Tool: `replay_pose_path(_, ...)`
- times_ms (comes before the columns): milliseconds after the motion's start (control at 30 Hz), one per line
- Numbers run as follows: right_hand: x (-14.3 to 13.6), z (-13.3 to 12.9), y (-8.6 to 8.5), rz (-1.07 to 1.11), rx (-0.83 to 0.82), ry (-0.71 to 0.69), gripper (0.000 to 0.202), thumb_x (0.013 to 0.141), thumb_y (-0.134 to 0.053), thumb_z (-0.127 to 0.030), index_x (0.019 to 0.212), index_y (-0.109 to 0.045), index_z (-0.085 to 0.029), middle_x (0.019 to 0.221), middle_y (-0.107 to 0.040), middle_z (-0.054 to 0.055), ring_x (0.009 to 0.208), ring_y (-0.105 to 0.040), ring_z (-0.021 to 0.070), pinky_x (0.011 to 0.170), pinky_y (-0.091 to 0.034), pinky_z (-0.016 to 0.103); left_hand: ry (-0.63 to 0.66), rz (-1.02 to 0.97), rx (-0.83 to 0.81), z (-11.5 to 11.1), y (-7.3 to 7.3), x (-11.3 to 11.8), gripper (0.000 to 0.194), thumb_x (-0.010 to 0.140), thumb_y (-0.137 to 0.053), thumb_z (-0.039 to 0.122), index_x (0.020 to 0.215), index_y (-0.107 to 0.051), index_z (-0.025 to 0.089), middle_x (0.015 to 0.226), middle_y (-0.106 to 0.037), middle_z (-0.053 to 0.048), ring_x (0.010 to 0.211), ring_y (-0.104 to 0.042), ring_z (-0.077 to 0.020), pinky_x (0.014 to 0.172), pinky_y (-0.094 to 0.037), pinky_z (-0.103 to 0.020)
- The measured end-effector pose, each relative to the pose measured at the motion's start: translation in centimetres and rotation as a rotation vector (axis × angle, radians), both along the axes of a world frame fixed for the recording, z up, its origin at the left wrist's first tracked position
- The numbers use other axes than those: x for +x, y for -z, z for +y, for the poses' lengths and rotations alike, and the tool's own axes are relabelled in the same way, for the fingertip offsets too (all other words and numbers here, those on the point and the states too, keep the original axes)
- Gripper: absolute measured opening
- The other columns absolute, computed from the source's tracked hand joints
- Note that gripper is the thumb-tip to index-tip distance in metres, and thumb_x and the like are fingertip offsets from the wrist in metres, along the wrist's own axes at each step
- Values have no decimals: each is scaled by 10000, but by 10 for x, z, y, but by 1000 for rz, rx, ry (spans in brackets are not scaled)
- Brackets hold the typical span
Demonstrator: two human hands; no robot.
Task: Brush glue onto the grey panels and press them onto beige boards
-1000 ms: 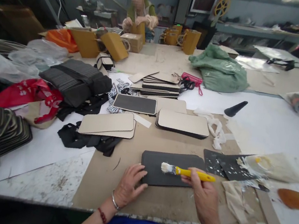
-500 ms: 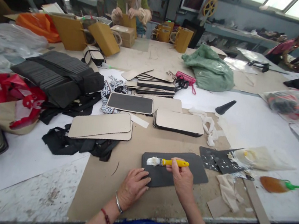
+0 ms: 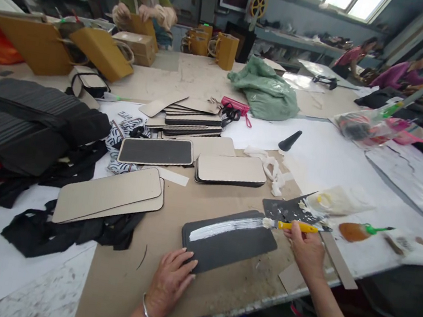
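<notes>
1. The right hand (image 3: 306, 250) stays closed around the yellow-handled brush (image 3: 299, 227), whose bristles have moved from the black panel's (image 3: 236, 250) left part to its far right edge.
2. A long white streak (image 3: 225, 227) now runs along the panel's upper part.
3. The left hand (image 3: 170, 281), fingers slightly apart, still touches the near left corner.
4. The panel lies on brown sheeting (image 3: 119, 282).
</notes>
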State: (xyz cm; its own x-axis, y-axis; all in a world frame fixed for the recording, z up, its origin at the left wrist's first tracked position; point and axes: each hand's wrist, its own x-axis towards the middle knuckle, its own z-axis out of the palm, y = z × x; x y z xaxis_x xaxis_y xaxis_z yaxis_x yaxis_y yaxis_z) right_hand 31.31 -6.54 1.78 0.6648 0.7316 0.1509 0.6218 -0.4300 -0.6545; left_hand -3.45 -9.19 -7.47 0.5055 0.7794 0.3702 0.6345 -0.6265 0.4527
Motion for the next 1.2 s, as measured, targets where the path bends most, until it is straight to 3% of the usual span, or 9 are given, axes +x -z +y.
replay_pose_path(100,-18,-12,-14,71,61,-45,410,744,-478,-551,794,-607,-165,646,-663,69,677,-649,239,683,-512,362,25,-50,-80,2,-8,-1,271,792,-552,222,1062,-581,224,1057,-626,-84,1016,-544,-238,834,-477,-425)
replay_pose_path(233,-77,-34,-23,315,93,-182,402,726,-540,-550,839,-594,-168,743,-665,68,623,-648,213,640,-547,350,32,-214,-255,9,-21,-5,281,842,-398,144,1090,-522,187,1005,-633,-85,975,-559,-184,852,-480,-381)
replay_pose_path(400,-150,-51,-8,568,99,-341,363,750,-552,-530,786,-607,-173,812,-635,81,606,-636,200,590,-568,348,0,-312,-467,23,-25,-11,301,820,-330,94,1059,-491,180,946,-657,-58,928,-579,-156,834,-483,-349)
replay_pose_path(533,-171,-53,9,603,66,-375,391,764,-528,-546,781,-612,-164,842,-626,95,633,-636,203,598,-569,347,45,-280,-446,28,-24,-12,350,779,-333,50,1055,-504,182,926,-653,-50,904,-573,-155,816,-482,-342)
replay_pose_path(667,-149,-55,15,525,53,-287,416,749,-527,-569,798,-601,-163,839,-642,96,630,-642,211,625,-557,363,129,-150,-306,26,-27,-11,341,774,-366,43,1012,-559,192,942,-641,-56,905,-545,-178,813,-464,-374)
replay_pose_path(767,-110,-55,13,400,13,-157,457,718,-522,-604,819,-600,-165,744,-661,80,629,-647,229,668,-534,384,154,-46,-255,22,-30,-9,229,787,-490,148,990,-584,196,989,-630,-66,930,-528,-207,824,-446,-407)
replay_pose_path(833,-80,-55,11,296,-9,-87,479,709,-500,-620,824,-608,-168,669,-663,65,645,-648,238,709,-513,393,153,-4,-236,20,-29,-9,255,747,-589,215,1001,-585,192,1009,-623,-73,949,-525,-223,827,-444,-419)
replay_pose_path(1000,-18,-54,9,-27,-47,49,524,704,-403,-664,625,-613,-190,580,-651,86,701,-631,272,714,-467,404,147,19,-157,20,-22,-8,276,722,-625,185,995,-589,199,992,-633,-69,930,-548,-217,800,-464,-401)
replay_pose_path(1200,-2,-53,-2,-232,18,27,496,780,-372,-608,683,-619,-189,662,-655,88,725,-612,251,705,-454,375,159,-37,-89,22,-19,-9,230,752,-606,209,981,-599,190,967,-642,-78,897,-573,-209,765,-505,-381)
